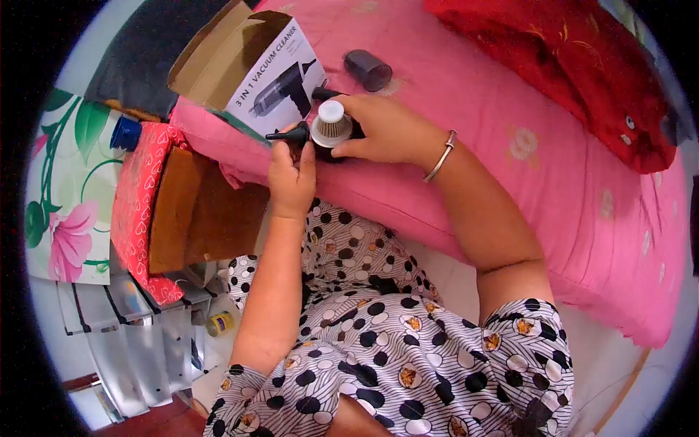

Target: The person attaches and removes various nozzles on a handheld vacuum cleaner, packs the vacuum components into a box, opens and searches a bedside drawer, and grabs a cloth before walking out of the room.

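Observation:
My right hand point(378, 130) is closed around a dark handheld vacuum body, mostly hidden by the fingers, with a white-capped pleated filter point(331, 124) at its end. Just left of it, my left hand point(293, 171) pinches a black pointed nozzle point(290, 135), whose tip points left. Both hands are close together over the near edge of the pink bed point(451, 197). Behind them stands the open vacuum cleaner box point(273, 80). A dark translucent cup point(368, 70) lies on the bed beyond my right hand, and a small black part point(325, 93) is beside the box.
A red cloth point(575, 73) lies on the bed at the upper right. To the left is a small wooden table with a red heart-patterned cover point(145, 189) and a blue lid point(126, 133). A metal rack point(138, 349) and a yellow-labelled jar point(220, 323) are at the lower left.

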The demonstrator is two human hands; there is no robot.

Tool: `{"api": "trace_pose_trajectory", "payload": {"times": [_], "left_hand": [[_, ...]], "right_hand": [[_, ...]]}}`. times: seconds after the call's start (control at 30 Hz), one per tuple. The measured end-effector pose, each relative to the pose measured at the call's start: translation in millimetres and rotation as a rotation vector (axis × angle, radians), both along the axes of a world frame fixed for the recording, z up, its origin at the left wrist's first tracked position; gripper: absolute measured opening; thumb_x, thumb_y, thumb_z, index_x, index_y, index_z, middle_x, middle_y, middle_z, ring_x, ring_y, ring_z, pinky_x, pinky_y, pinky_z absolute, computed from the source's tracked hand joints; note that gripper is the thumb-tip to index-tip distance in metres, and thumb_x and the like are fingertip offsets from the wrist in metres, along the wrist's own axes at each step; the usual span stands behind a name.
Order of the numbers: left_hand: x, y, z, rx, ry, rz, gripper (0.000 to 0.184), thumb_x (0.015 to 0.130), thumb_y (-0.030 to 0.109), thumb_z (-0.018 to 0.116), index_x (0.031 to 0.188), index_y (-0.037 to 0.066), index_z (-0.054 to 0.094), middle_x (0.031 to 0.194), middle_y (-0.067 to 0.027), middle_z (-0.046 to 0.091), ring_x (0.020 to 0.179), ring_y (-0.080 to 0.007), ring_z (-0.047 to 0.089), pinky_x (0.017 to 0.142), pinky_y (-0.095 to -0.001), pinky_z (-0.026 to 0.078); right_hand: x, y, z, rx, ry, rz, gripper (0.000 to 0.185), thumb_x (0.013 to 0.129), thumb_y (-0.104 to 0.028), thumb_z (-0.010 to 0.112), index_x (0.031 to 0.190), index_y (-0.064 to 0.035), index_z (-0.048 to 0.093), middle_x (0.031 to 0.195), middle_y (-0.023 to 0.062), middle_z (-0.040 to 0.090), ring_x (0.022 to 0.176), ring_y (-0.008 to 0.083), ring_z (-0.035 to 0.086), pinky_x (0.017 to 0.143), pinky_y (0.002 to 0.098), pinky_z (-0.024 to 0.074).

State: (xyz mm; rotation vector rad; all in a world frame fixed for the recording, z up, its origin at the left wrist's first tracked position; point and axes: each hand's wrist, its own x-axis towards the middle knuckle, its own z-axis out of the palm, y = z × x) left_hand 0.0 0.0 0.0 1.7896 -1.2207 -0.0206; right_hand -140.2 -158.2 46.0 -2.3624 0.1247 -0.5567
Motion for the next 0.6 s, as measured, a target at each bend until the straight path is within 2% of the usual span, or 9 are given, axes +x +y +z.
{"api": "trace_pose_trajectory", "payload": {"times": [0.2, 0.37, 0.5, 0.57, 0.6], "left_hand": [[-2.5, -9.0, -6.2, -0.085, -0.018, -0.053, 0.042, 0.094, 0.024, 0.057, 0.122, -0.005, 0.046, 0.106, -0.015, 0.061, 0.098, -0.0207, 0.061, 0.085, -0.0318, 0.047], [-8.4, -7.6, -0.1, -0.086, -0.018, -0.039, 0.042, 0.094, 0.022, 0.057, 0.123, -0.006, 0.046, 0.106, -0.0145, 0.061, 0.098, -0.0188, 0.061, 0.085, -0.0306, 0.048], [-6.7, -5.5, -1.5, -0.065, -0.111, 0.017, 0.042, 0.093, 0.021, 0.059, 0.123, -0.006, 0.047, 0.106, -0.0141, 0.061, 0.098, -0.0183, 0.06, 0.084, -0.0312, 0.049], [-7.3, -6.4, 0.9, -0.112, -0.221, 0.037, 0.042, 0.092, 0.022, 0.06, 0.122, -0.005, 0.048, 0.106, -0.0142, 0.061, 0.098, -0.018, 0.06, 0.083, -0.032, 0.05], [-7.7, -7.9, 3.1, -0.113, -0.222, 0.04, 0.042, 0.092, 0.022, 0.06, 0.122, -0.005, 0.048, 0.106, -0.0142, 0.061, 0.098, -0.018, 0.06, 0.083, -0.032, 0.05]], "right_hand": [[-4.1, -4.0, -2.2, 0.039, 0.017, -0.008, 0.051, 0.071, -0.027, 0.076, 0.112, -0.0029, 0.056, 0.105, 0.0186, 0.063, 0.096, 0.0344, 0.061, 0.083, 0.0415, 0.0479], [-1.4, -3.9, -8.0, -0.124, -0.145, -0.036, 0.051, 0.07, -0.027, 0.077, 0.11, -0.0033, 0.056, 0.102, 0.017, 0.062, 0.095, 0.0341, 0.06, 0.083, 0.0403, 0.0485], [-0.3, -2.3, -7.1, -0.119, -0.147, -0.059, 0.051, 0.069, -0.027, 0.078, 0.109, -0.0033, 0.057, 0.101, 0.0166, 0.062, 0.093, 0.0334, 0.061, 0.081, 0.0391, 0.0496], [-2.0, -2.5, -1.5, 0.082, -0.086, -0.034, 0.052, 0.071, -0.026, 0.078, 0.112, -0.0023, 0.056, 0.103, 0.0154, 0.063, 0.093, 0.0284, 0.063, 0.08, 0.0366, 0.0504], [-1.2, -4.2, -3.3, 0.081, -0.087, -0.031, 0.052, 0.071, -0.026, 0.078, 0.112, -0.0023, 0.056, 0.103, 0.0154, 0.063, 0.093, 0.0284, 0.063, 0.08, 0.0366, 0.0504]]}}
